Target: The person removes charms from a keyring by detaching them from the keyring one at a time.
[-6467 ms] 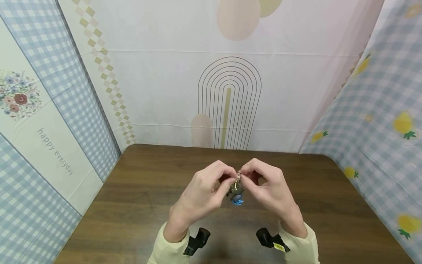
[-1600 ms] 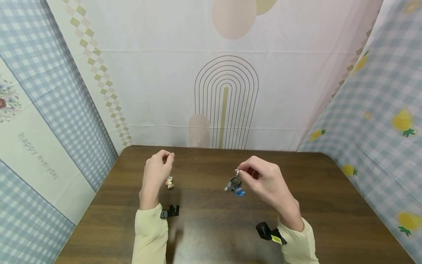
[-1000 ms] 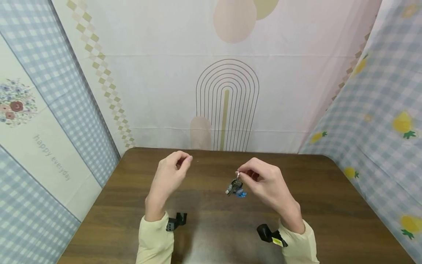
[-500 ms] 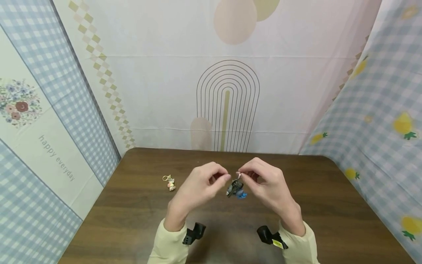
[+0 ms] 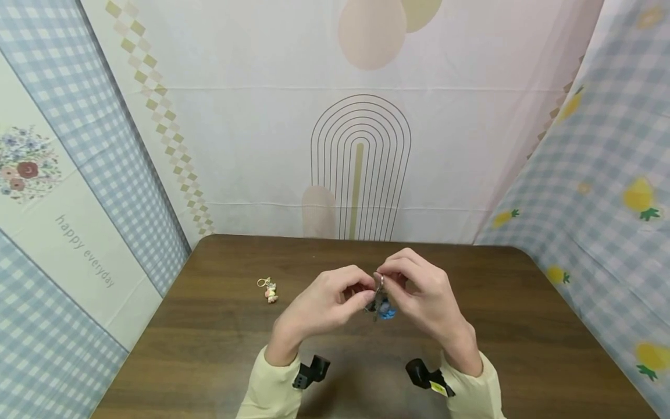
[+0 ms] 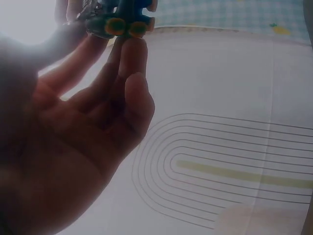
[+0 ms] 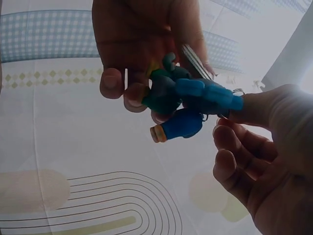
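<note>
Over the middle of the table both hands hold a keyring bunch (image 5: 386, 309) with keys and small blue and dark figure charms. My right hand (image 5: 426, 291) pinches its metal ring (image 5: 381, 280) between thumb and index finger. From the left, my left hand (image 5: 332, 299) has thumb and index finger on the hanging pieces; its fingertips partly hide which one it pinches. In the right wrist view several charms dangle between the hands, one a blue charm (image 7: 183, 125) with an orange end. The left wrist view shows a dark charm (image 6: 122, 24) with orange spots above the fingers.
A small pale figure keychain (image 5: 271, 292) with a gold ring lies on the wooden table (image 5: 209, 349), left of the hands. A patterned cloth (image 5: 262, 145) hangs behind the table, and checked cloths hang at both sides.
The left hand went out to the left side of the table, then came back right to the keyring bunch. The pale keychain now lies on the left. The right hand stays nearly still.
</note>
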Available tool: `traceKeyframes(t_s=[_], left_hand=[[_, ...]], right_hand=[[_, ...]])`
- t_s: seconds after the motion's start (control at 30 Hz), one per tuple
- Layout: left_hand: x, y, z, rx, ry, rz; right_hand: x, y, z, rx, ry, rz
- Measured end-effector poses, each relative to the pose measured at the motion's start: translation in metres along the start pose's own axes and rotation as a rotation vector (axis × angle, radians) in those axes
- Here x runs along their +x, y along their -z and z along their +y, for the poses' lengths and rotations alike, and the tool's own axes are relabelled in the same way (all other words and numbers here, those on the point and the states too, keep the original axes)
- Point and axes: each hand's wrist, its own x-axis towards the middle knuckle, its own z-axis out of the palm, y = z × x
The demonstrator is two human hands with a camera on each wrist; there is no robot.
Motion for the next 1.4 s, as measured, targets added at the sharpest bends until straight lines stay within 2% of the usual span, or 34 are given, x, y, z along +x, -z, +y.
traceKeyframes(t_s=[0.2,0.33,0.47,0.53,0.67,0.8,0.93,1.03,1.27,1.4], left_hand=[[0.0009,-0.0008,0.001,-0.006,-0.02,0.022],[0.0022,-0.0009,0.0012,0.01,0.003,0.029],[0.0031,0.0002,0.002,-0.011,0.043,-0.004],[0.0031,0.0006,0.002,-0.014,0.043,-0.028],[0.0026,0.0005,0.0009,0.012,0.009,-0.065],[0.0017,-0.0005,-0.0005,0.064,-0.045,-0.057],[0.0016,-0.0013,-0.0001,0.11,-0.056,-0.042],[0.0019,-0.0021,0.0004,0.12,-0.045,-0.014],[0.0015,-0.0022,0.003,0.102,-0.027,0.136],[0.0017,-0.0015,0.0045,0.164,-0.071,0.194]], right_hand=[[0.0003,0.0008,-0.001,0.009,0.023,0.019],[0.0006,0.0014,-0.0008,0.01,0.047,0.027],[0.0007,0.001,0.0004,0.007,0.058,0.033],[0.0005,0.0004,0.0006,0.006,0.061,0.037],[0.0001,-0.0011,0.0008,0.003,0.072,0.043],[0.0005,-0.0019,0.0003,-0.003,0.086,0.05],[0.0018,-0.0022,-0.0012,-0.008,0.098,0.056],[0.0027,-0.0025,-0.0015,-0.012,0.111,0.064],[0.0047,-0.0022,-0.0047,-0.033,0.138,0.101],[0.0063,-0.0021,-0.007,-0.026,0.156,0.116]])
